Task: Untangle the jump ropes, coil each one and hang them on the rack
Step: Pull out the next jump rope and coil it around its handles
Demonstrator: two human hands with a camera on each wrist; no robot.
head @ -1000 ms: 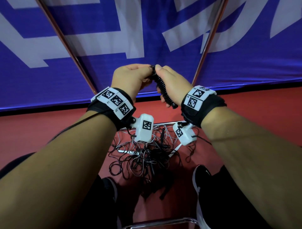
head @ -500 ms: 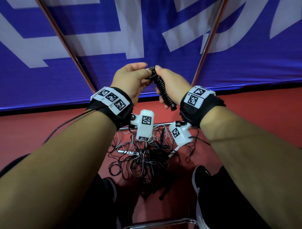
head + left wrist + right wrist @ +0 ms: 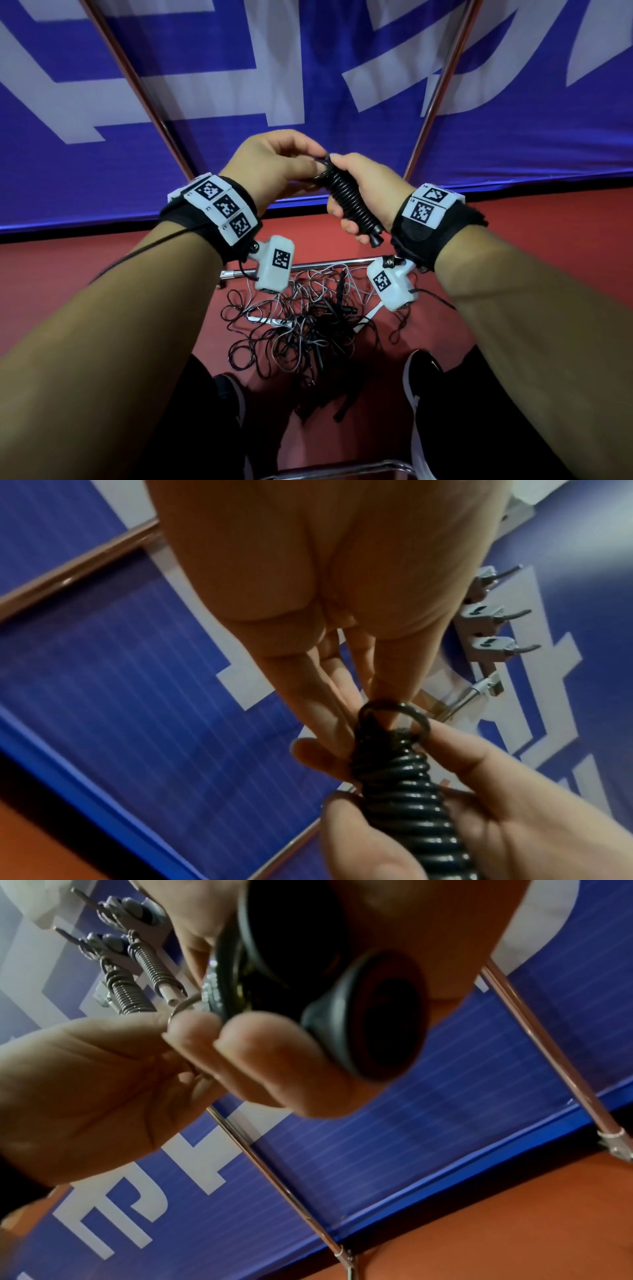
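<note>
A black jump rope [image 3: 349, 202], wound into a tight coil round its handles, is held up in front of the blue banner. My right hand [image 3: 373, 185] grips the coil around its middle. My left hand [image 3: 274, 164] pinches the small loop [image 3: 394, 718] at the coil's upper end. The coil [image 3: 411, 804] fills the left wrist view, and the handle's round end cap [image 3: 369, 1015] sits close to the right wrist camera. A tangle of black and grey ropes [image 3: 308, 325] lies on the red floor below. The rack's hooks [image 3: 493, 645] are above; two grey coiled ropes [image 3: 137, 969] hang from them.
Two slanted metal poles [image 3: 442, 85] of the rack rise on either side of my hands, and its low crossbar [image 3: 308, 267] lies behind the tangle. My shoes [image 3: 421, 383] stand beside the pile. A chrome bar [image 3: 342, 469] runs along the near edge.
The coil has dropped slightly with my right hand. My left fingers have shifted over the loop at its top end.
</note>
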